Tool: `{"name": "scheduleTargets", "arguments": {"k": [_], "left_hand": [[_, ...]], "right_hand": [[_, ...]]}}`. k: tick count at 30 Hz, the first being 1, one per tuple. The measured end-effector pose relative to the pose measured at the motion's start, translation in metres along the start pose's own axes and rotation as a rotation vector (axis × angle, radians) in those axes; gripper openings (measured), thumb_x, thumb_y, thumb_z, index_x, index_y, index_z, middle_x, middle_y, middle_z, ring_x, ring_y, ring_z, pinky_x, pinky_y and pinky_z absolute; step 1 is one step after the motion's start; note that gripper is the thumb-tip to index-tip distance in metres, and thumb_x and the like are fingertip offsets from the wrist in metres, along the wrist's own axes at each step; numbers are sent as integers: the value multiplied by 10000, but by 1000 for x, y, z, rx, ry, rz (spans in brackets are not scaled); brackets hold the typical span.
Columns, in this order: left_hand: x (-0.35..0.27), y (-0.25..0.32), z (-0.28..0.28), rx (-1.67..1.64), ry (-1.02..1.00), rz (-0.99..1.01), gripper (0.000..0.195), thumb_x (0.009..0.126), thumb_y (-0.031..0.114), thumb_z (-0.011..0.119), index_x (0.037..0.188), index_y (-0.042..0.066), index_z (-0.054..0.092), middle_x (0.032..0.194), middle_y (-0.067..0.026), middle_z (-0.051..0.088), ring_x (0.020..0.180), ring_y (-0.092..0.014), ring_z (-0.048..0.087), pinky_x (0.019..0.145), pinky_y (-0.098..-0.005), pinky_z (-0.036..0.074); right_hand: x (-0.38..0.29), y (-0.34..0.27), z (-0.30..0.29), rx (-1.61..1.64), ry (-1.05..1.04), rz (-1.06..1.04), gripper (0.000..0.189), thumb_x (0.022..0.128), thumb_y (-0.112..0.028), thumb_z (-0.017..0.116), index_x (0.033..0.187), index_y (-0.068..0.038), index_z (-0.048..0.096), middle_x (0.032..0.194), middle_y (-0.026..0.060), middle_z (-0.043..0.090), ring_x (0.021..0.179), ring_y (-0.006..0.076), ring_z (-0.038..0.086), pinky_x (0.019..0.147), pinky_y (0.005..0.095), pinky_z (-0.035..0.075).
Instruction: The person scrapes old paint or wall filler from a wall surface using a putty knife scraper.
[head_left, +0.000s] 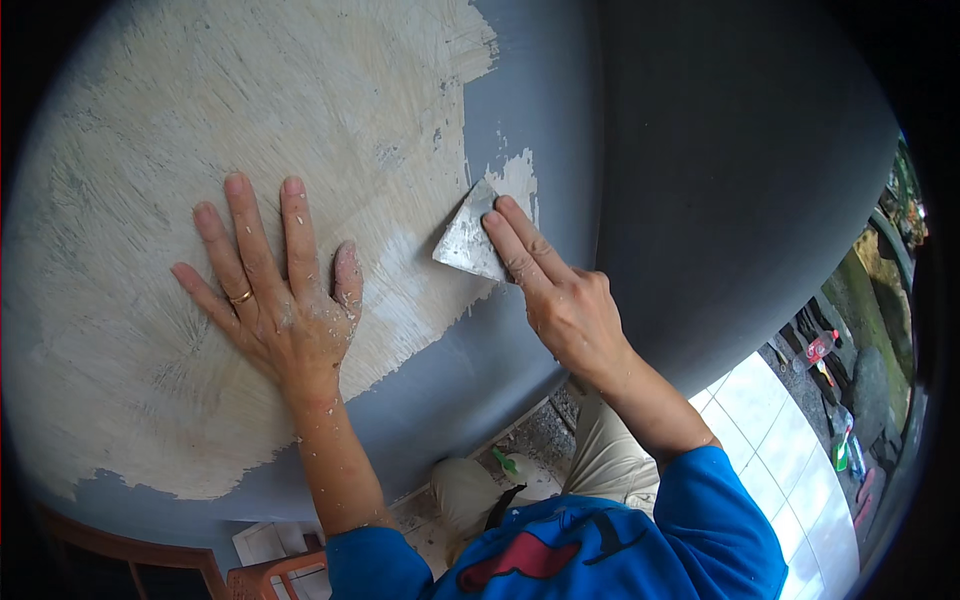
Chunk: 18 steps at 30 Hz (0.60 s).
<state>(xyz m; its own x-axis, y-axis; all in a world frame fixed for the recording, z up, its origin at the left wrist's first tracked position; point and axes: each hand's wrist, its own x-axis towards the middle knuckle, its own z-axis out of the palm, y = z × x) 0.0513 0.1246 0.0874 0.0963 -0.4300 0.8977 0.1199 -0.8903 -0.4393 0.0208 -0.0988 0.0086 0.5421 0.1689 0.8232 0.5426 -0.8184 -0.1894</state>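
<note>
Before me is a grey painted wall (536, 112) with a large area of paint stripped to a pale, scratched surface (390, 142). My right hand (566, 307) grips a metal scraper (472, 240), its handle hidden in the palm and two fingers laid along the blade. The blade lies against the wall where bare surface meets grey paint. Palm down, my left hand (300, 322) rests on the stripped area with its fingers spread, holding nothing. Flakes and dust cling to that hand and forearm, and one finger wears a ring.
The wall turns a corner to a darker face (720, 150) on the right. White floor tiles (780, 442) lie below. A plastic bottle (821, 346) lies among stones at far right. An orange chair (277, 574) stands lower left, near a brown window frame (142, 544). Debris (551, 435) covers the floor by my legs.
</note>
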Motion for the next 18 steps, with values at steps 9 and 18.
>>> {"name": "scheduleTargets", "arguments": {"k": [9, 18], "left_hand": [[-1, -1, -2, -46, -15, -1, 643, 799, 487, 548, 1380, 303, 344, 1450, -59, 326, 1343, -284, 286, 1121, -502, 137], [1, -4, -5, -35, -18, 14, 654, 792, 466, 565, 1383, 293, 344, 1454, -63, 317, 1352, -280, 264, 1124, -495, 126]], "right_hand": [[19, 6, -4, -31, 82, 20, 723, 673, 106, 484, 1366, -72, 378, 1370, 127, 433, 536, 234, 616, 476, 300, 529], [40, 7, -11, -50, 128, 15, 691, 688, 103, 479, 1352, -64, 386, 1375, 108, 428, 587, 269, 635, 468, 306, 528]]}}
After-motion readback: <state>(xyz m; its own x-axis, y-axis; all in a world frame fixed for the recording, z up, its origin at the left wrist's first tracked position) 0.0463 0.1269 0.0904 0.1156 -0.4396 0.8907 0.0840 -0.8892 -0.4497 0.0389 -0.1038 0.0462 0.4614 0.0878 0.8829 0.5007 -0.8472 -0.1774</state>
